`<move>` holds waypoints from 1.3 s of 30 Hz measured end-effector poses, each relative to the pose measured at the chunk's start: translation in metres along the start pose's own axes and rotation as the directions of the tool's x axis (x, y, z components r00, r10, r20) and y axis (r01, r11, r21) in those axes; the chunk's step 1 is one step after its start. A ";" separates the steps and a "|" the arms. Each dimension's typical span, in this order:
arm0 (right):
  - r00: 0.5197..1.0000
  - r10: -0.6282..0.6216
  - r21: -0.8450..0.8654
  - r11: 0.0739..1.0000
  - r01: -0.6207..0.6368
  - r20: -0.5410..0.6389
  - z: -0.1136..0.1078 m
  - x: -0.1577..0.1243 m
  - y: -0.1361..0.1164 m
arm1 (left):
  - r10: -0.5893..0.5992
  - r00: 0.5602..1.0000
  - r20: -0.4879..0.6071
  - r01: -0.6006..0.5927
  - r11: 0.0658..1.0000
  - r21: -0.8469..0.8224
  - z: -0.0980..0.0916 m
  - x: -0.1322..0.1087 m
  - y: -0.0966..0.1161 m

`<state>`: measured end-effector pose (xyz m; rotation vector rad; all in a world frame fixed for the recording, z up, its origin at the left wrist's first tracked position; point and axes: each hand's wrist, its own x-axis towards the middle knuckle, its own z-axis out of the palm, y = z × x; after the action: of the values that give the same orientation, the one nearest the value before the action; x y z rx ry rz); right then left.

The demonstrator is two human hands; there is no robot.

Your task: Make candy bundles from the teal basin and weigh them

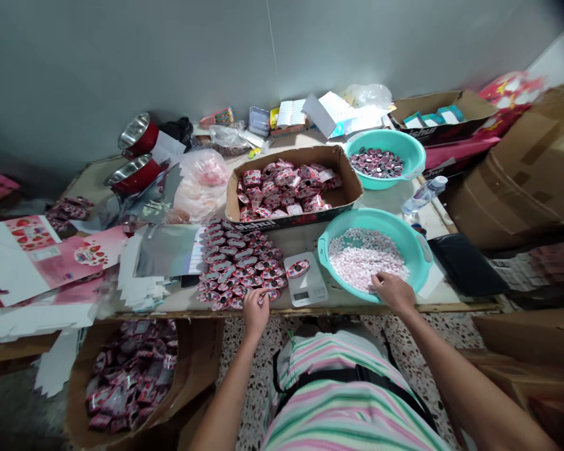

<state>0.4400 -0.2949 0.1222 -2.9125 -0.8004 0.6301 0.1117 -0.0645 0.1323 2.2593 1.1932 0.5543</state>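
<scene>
My right hand (393, 290) reaches over the near rim of a turquoise basin (425, 266), fingers drawn together among small pale pink pellets (357, 257). Close-set rows of small pink-and-red patterned packs (237, 263) stand near the table's front edge, dark round spots showing on many tops. At their front right corner is my left hand (255, 308), its fingers closed in a pinch; what lies between the fingertips is too small to make out. Between the packs and the basin sits a white digital scale (309, 289), with one patterned pack (298, 269) on its plate.
Behind is an open carton (232, 203) of patterned packs. A second turquoise basin (418, 160) holds dark-and-pink round pieces. A clear bottle (423, 195) and a black pouch (467, 264) lie rightward. Below left, a deep cardboard box (188, 357) contains more packs.
</scene>
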 end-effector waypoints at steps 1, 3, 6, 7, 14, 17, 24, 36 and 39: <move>1.000 0.004 0.002 1.000 -0.004 0.000 0.000 0.000 0.000 | -0.008 1.000 -0.006 0.008 1.000 0.003 0.000 0.000 0.000; 1.000 0.012 0.005 1.000 -0.012 0.008 0.001 0.001 0.001 | -0.019 1.000 -0.017 0.019 1.000 0.007 0.002 0.001 0.002; 0.999 0.022 0.002 1.000 -0.022 0.037 0.002 0.002 0.002 | -0.003 1.000 -0.013 0.003 1.000 -0.004 0.008 0.005 0.008; 0.999 0.024 -0.002 1.000 -0.024 0.045 0.002 0.002 0.002 | 0.007 1.000 -0.006 -0.007 1.000 -0.011 0.009 0.007 0.011; 0.997 0.023 -0.016 1.000 -0.022 0.071 0.000 0.001 0.001 | 0.040 0.999 -0.003 -0.040 0.999 -0.035 0.011 0.021 0.020; 0.996 0.018 -0.025 1.000 -0.016 0.085 0.000 0.001 0.000 | 0.029 1.000 -0.006 -0.029 0.999 -0.013 0.012 0.025 0.025; 0.994 0.017 -0.036 0.999 -0.013 0.110 -0.002 0.002 -0.001 | 0.136 0.980 0.148 -0.154 0.981 0.121 0.044 0.047 0.059; 0.974 -0.100 0.034 0.995 0.095 0.203 -0.002 0.003 0.013 | 0.102 0.968 0.228 -0.134 0.983 0.128 0.045 0.044 0.072; 0.962 -0.173 0.079 0.984 0.160 0.210 0.002 0.006 0.019 | 0.061 0.990 0.126 -0.073 0.993 0.095 0.030 0.055 0.069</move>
<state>0.4533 -0.3086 0.1149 -2.7157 -1.0161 0.9470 0.2016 -0.0585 0.1579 2.3877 1.1092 0.3821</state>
